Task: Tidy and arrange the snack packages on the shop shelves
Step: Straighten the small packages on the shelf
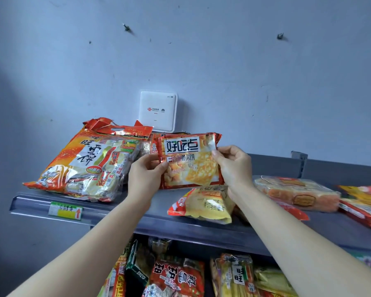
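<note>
Lower-shelf snack packs (176,277) run off the bottom edge, the red pack (364,213) is cut off at right, the shelf price tag (65,210) blurs unreadable, and the yellow bag (204,204) sits partly hidden behind the right forearm.

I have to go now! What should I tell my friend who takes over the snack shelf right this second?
Left hand and right hand: both gripping the red biscuit pack, held up over the top shelf.
On the shelf: big orange rice-cracker bag at left, yellow pack below the held one, clear-wrapped pack at right.
Done: hard to tell.
Left: set the red pack down, straighten the loose, tilted packs.
</note>
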Demonstrator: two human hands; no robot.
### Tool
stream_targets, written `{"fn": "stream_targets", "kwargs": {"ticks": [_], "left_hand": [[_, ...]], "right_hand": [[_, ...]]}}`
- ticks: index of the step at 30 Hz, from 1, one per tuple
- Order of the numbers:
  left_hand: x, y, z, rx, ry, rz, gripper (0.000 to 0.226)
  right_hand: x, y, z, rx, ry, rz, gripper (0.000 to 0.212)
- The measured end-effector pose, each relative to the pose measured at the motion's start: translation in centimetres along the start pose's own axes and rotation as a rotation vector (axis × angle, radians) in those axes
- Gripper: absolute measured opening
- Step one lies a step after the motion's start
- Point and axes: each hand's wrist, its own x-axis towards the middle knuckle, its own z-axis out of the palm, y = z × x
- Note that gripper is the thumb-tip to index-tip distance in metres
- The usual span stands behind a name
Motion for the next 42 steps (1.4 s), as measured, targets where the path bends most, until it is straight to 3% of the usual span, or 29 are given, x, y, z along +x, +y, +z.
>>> {"fn": "stream_targets", "kwargs": {"ticks": [4, 10, 22, 30, 42], "left_hand": [[-4.1, 2.0, 3.2, -0.086, -0.031, -0.004, 0.019], [-10.9, 3.7, 9.2, -0.082, -0.193, 0.007, 0.015], [-25.5, 3.5, 22.7, -0.092, -0.45, -0.044, 0.048], [-33.4, -0.5, 30.6, -0.047, -0.645, -0.158, 0.047], [-41.3, -9.0, 46.4, 0.062, -0.855, -0.36, 0.021]], "right_hand": [[-0.8, -1.5, -5.2, 0.036, -0.009, -0.023, 0.013], [-2.6, -1.8, -14.4, -0.072, 0.182, -0.058, 0.019], [-6.7, 0.1, -34.7, -0.259, 0.382, 0.051, 0.02], [-10.1, 3.0, -46.9, -0.434, 0.499, 0.187, 0.019], [-10.4, 13.3, -63.8, -0.574, 0.617, 0.475, 0.017]]}}
